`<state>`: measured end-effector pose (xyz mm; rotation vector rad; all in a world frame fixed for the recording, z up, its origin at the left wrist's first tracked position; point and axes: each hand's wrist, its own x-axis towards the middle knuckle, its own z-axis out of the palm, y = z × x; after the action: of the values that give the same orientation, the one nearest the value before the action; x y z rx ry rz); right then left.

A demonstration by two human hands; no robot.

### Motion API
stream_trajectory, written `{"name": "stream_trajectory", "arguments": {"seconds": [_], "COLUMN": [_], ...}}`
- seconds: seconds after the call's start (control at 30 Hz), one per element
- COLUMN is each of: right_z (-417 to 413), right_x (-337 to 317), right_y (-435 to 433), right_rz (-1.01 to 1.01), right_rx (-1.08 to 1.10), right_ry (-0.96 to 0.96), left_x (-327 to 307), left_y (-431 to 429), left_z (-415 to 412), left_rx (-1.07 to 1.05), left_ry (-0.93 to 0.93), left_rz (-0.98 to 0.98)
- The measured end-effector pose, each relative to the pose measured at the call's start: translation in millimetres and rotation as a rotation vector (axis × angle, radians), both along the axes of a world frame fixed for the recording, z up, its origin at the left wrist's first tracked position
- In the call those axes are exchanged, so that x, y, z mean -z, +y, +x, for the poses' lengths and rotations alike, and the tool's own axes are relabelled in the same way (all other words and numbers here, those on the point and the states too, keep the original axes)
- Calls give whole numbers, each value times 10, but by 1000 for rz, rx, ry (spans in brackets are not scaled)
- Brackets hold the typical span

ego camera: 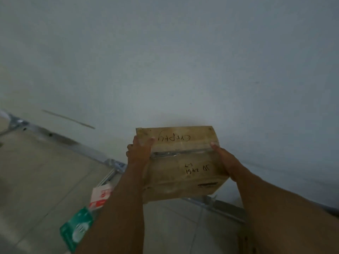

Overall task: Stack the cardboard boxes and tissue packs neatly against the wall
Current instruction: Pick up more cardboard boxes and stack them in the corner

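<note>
Cardboard box (180,163) sits clamped between your left hand (139,150) and right hand (226,162), close to the wall (183,61). Beside that wall, tissue packs (78,229) lie on the floor (36,180), unstacked. Most stacking looks left.

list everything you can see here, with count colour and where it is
cardboard box: one, brown, taped seam and handwriting on top, held up near the wall
wall: one, pale grey, behind the box
floor: pale tiles, lower left
metal rail: grey, along the wall's base
tissue pack: one, green, on the floor at lower left
red and white pack: one, on the floor beside the green one
left hand: on the box's left side
right hand: on the box's right side
</note>
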<state>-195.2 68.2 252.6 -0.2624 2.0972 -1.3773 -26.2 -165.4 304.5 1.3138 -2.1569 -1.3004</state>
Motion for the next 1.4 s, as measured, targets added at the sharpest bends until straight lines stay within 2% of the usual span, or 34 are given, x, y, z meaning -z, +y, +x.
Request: {"name": "stream_trajectory", "arguments": {"seconds": [0.4,0.6,0.77,0.87,0.93,1.07,1.2,1.4], "right_z": [-208,-192,-193,-152,-116,-195,-224,-106], "right_x": [-581,-521,-340,-183,-87,175,374,559], "right_y": [2890,4068,4752,4983,5045,4986,4795,4657], "right_rz": [-3,-35,-28,-16,-23,76,305,440], "right_rx": [296,431,564,609,646,747,618,525], "right_ry": [23,4,-40,-86,-98,-32,20,-1], "left_x": [-312,-164,178,435,345,573,904,994], "left_y": [2474,3560,4091,4264,4437,4624,4722,4655], "left_z": [-1014,-1363,-1699,-1867,-1801,-1820,-1820,-1745], "left_rx": [267,418,510,566,605,695,669,720], "left_ry": [36,29,43,50,59,36,-106,-130], "left_rz": [99,170,245,261,287,331,290,307]}}
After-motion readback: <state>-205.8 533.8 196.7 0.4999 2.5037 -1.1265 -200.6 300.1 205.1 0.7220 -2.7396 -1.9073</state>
